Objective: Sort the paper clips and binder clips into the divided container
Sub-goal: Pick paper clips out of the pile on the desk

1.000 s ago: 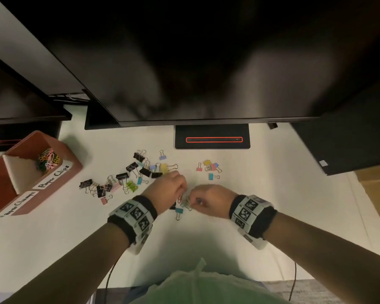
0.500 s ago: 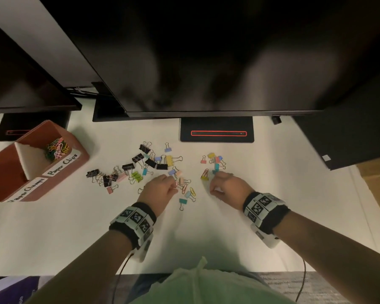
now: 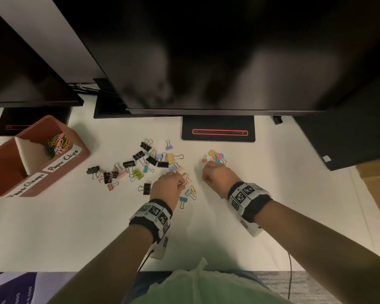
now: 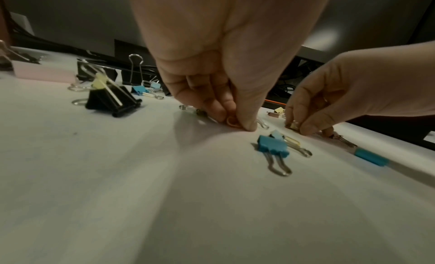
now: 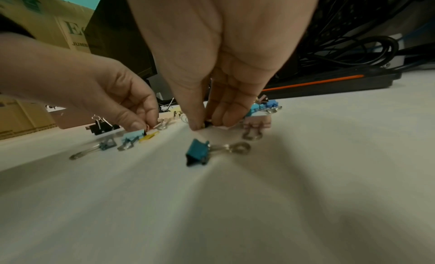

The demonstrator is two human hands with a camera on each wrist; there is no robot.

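Note:
My left hand pinches an orange paper clip against the white table, thumb and fingers curled down on it. A hand's width to the right, my right hand pinches a small dark clip on the table; its kind is too hidden to tell. Black and coloured binder clips lie scattered ahead of the left hand. A small group of coloured binder clips lies just beyond the right hand. The red-brown divided container sits far left, with coloured paper clips in its rear compartment.
A blue binder clip and a yellow paper clip lie between my hands. A monitor base and a large dark screen stand behind the clips. A cardboard box is at the right edge.
My hands were close together a second ago. They have moved apart and slightly forward, the right hand toward the small coloured group, and each now pinches a clip on the table.

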